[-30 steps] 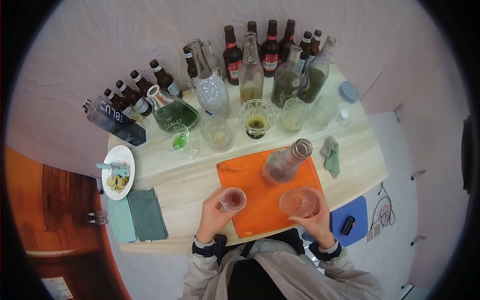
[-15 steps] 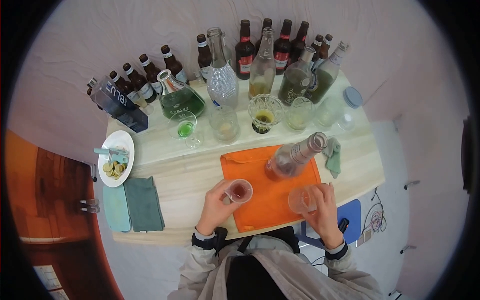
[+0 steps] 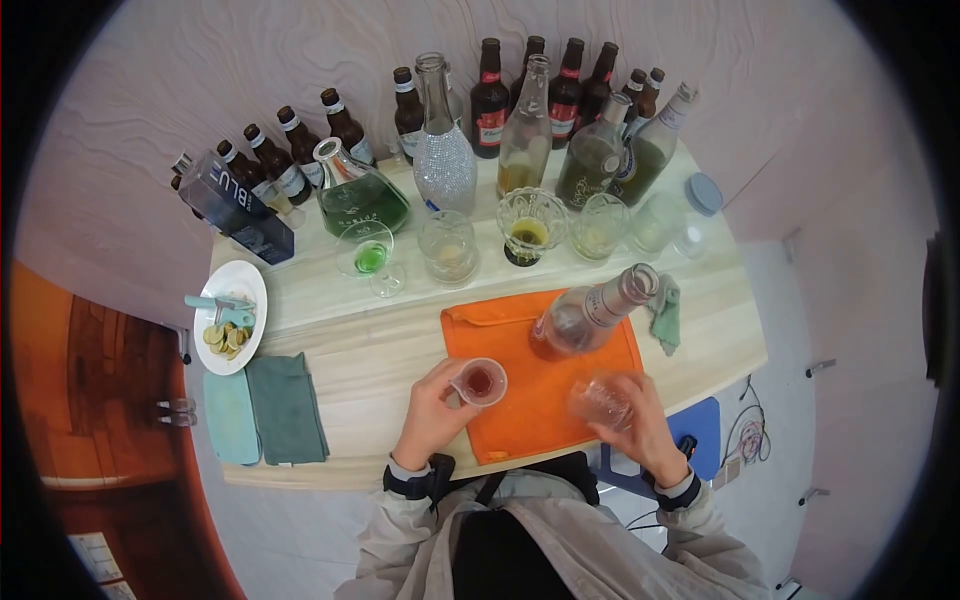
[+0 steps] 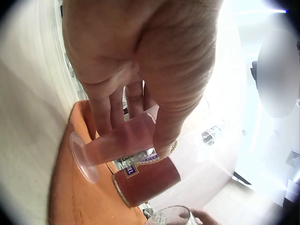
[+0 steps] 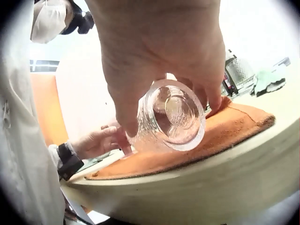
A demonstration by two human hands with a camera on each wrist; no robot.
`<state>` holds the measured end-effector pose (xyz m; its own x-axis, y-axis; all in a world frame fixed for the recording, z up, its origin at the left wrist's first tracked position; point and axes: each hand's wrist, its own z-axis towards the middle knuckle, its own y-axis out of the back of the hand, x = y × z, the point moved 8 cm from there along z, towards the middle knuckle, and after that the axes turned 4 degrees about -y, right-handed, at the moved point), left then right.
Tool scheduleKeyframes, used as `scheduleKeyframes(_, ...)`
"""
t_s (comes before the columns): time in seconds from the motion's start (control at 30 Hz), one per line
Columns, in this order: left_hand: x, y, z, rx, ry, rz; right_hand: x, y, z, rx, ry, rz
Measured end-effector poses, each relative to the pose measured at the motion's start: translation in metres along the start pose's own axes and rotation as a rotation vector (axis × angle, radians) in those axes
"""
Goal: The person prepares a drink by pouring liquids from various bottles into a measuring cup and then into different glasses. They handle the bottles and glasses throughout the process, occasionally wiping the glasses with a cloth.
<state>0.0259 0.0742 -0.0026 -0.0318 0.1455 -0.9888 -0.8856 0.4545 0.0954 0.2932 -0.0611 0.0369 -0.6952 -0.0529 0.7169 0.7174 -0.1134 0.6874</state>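
Note:
My left hand [image 3: 433, 412] grips a small footed glass [image 3: 480, 383] of pinkish-red liquid, over the left part of an orange cloth [image 3: 520, 400]. In the left wrist view the thumb and fingers wrap round this glass [image 4: 122, 145], its foot near the cloth. My right hand [image 3: 645, 430] holds a clear textured tumbler [image 3: 600, 402], which looks tilted; in the right wrist view the tumbler [image 5: 173, 115] shows only clear glass, no distinct liquid. Behind the hands a clear bottle [image 3: 580, 320] with reddish liquid stands on the cloth.
Several filled glasses, including a green one [image 3: 370, 258], stand behind the cloth, with bottles [image 3: 446, 170] behind them. A white plate [image 3: 232, 335] of sliced fruit and folded green cloths [image 3: 286, 408] lie left. A crumpled cloth [image 3: 665, 315] lies right of the bottle.
The head view has shifted slightly. The right hand's tumbler has gone from upright to tilted, and the hand has turned around it. The left hand keeps its glass nearly still.

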Motion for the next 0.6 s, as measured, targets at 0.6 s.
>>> scheduleKeyframes(0.6,-0.004,-0.003,0.001,-0.019,0.033,-0.053,0.045,0.054,0.027,0.098,0.019,-0.382)
